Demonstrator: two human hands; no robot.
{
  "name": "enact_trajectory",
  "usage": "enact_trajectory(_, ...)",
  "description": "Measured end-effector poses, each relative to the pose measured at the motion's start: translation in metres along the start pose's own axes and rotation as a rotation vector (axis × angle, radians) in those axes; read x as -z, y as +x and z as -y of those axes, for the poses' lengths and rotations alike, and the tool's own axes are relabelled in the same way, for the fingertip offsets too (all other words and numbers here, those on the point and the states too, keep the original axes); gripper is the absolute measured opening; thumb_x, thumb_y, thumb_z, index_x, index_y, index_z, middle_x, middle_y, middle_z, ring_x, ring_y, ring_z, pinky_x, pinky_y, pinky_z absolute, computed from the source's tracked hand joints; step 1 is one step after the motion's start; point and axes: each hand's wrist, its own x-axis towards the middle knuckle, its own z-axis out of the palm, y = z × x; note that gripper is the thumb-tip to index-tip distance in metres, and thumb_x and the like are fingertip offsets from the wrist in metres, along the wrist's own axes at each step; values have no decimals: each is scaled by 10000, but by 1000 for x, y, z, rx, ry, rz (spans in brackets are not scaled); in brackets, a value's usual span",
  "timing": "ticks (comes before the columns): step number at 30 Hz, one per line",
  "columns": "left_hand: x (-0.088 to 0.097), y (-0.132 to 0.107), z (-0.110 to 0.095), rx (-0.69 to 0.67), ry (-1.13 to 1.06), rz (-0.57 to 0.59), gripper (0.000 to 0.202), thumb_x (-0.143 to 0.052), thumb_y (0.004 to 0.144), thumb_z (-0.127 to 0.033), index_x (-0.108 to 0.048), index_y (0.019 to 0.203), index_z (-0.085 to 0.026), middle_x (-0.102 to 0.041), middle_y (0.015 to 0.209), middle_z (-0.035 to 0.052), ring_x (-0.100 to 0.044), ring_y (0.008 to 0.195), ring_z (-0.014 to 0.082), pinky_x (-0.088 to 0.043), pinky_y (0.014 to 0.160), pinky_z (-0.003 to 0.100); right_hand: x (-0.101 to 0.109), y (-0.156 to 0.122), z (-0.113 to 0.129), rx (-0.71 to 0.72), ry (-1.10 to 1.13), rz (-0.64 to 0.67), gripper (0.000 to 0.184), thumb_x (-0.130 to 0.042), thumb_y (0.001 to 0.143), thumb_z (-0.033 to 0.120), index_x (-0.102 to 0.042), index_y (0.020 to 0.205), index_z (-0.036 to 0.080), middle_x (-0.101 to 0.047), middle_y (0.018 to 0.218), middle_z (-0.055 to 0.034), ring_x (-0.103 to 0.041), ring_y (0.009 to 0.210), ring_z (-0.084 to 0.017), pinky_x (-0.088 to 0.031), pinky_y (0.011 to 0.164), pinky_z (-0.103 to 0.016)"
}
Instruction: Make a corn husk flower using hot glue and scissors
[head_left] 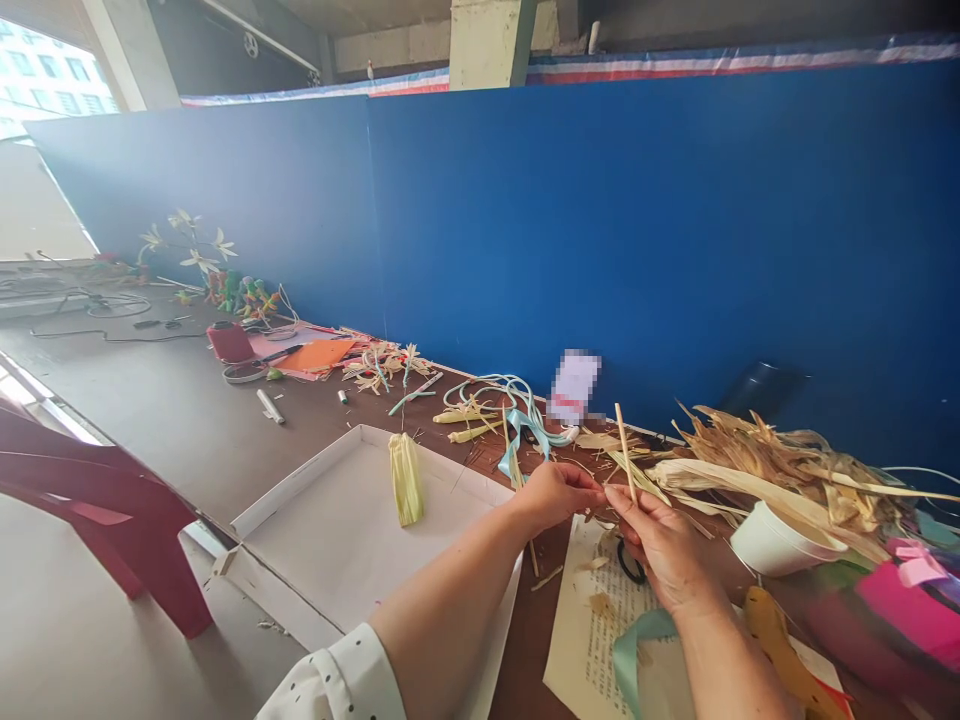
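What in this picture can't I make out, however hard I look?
All in the head view:
- Anything between the left hand and right hand where they meet: too small, covered by fingers.
- The stick's lower end: hidden by the right hand.
- The card's print: pixelated.
- The paper's words: too small, some covered by ribbon.
- The pink thing: blurred, cut off by the right edge.

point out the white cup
In the head view, the cup is at the right, just right of the right hand and in front of the dry husks.
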Motion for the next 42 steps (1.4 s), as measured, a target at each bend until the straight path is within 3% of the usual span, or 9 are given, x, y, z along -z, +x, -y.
enact_trajectory(8, 3, 2, 3, 69, 58, 58, 341, -751, 580, -367, -692, 828, -142, -577, 619, -29, -372, 487, 44, -282, 480, 204, 2, 3, 0, 65, 74, -141, 306, -749, 599, 430, -613, 792, 237, -358, 459, 76, -283, 413, -85, -174, 366, -230)
enact_trajectory(14, 5, 6, 7, 68, -4, 60, 334, -735, 595, -381, -702, 822, -138, -609, 646, -3, -393, 480, 48, -290, 457, 199, 0, 3, 2, 118, 123, -164, 299, -758, 593, 416, -617, 792, 243, -356, 493, 80, -274, 423, -76, -166, 365, -226)
enact_trajectory(19, 5, 7, 9, 96, -76, 56, 311, -732, 611, -335, -697, 856, -147, -612, 684, 1, -474, 557, 64, -371, 500, 188, 1, 5, -1, 171, 108, -182, 248, -735, 616, 424, -612, 758, 262, -412, 509, 70, -280, 405, -87, -167, 355, -253)
enact_trajectory(24, 4, 5, 5, 71, -63, 57, 328, -729, 619, -316, -679, 898, -152, -596, 698, -2, -476, 567, 64, -381, 515, 197, 2, 6, 0, 183, 202, -201, 300, -782, 579, 394, -624, 761, 215, -556, 669, 38, -297, 430, -46, -167, 354, -217)
enact_trajectory(28, 0, 4, 2, -20, 117, -27, 287, -717, 635, -284, -664, 886, -154, -621, 744, 6, -512, 620, 81, -418, 593, 216, 2, 4, 3, 171, 231, -191, 306, -791, 570, 385, -632, 761, 205, -587, 706, 29, -308, 434, -37, -176, 348, -208)
enact_trajectory(31, -3, 0, 1, -147, 323, -112, 330, -736, 615, -348, -641, 878, -172, -634, 805, 4, -540, 690, 106, -430, 646, 227, 1, 3, 4, 164, 224, -199, 316, -787, 564, 393, -629, 765, 207, -596, 684, 33, -305, 424, -39, -176, 350, -213)
enact_trajectory(36, -8, -9, -4, -298, 619, -168, 461, -733, 595, -487, -591, 926, -200, -628, 876, 5, -549, 735, 137, -425, 652, 242, 1, 4, 4, 162, 178, -202, 313, -773, 569, 407, -594, 746, 220, -457, 508, 70, -297, 407, -70, -174, 357, -232)
enact_trajectory(42, -10, -12, -6, -391, 740, -195, 170, -584, 765, -334, -620, 862, -199, -651, 843, 8, -572, 772, 146, -436, 706, 246, 1, 6, 3, 119, 227, -188, 312, -795, 540, 356, -607, 752, 226, -508, 544, 53, -289, 413, -69, -162, 355, -234)
